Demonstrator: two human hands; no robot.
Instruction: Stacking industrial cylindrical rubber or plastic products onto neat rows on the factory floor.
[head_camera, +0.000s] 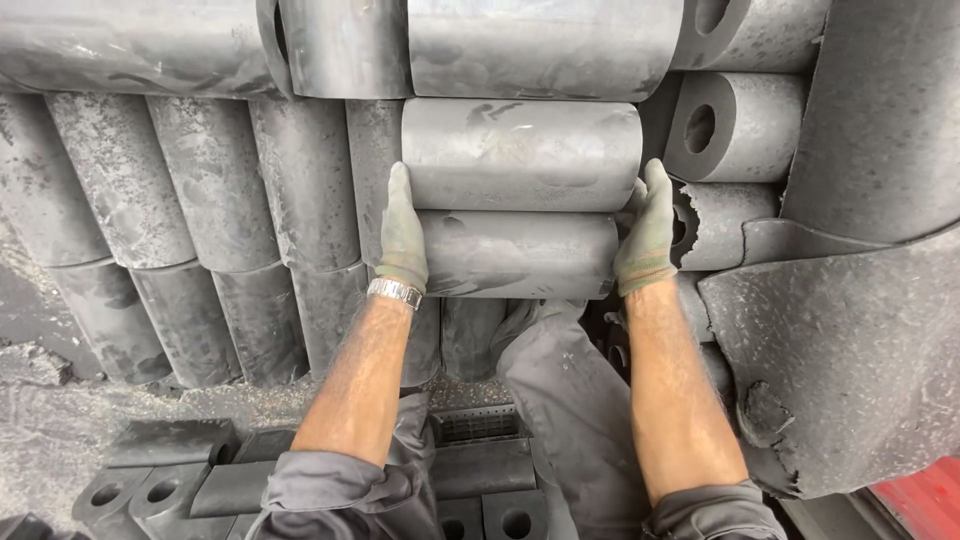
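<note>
- Head view, item held: dark grey cylinder (515, 255), lying on its side, long axis running left to right, straight ahead of the person between both arms.
- Left hand (402, 235), gloved, wristwatch (394, 292) at the cuff: pressed flat on the cylinder's left end face, fingers pointing up.
- Right hand (645, 235), gloved: clamped on the right end face; the grip is a two-handed squeeze along the axis, both hands equally near.
- Directly above and touching: second grey cylinder (520, 155), same orientation.
- Left: row of upright-lying cylinders (210, 200), axes pointing away, close beside the left hand.
- Right: hollow cylinders (735, 125) showing bores, and a large torn grey sheet (850, 350), crowding the right hand.
- Below: grey trouser knee (560, 380); bored blocks (150, 490) on the floor.
</note>
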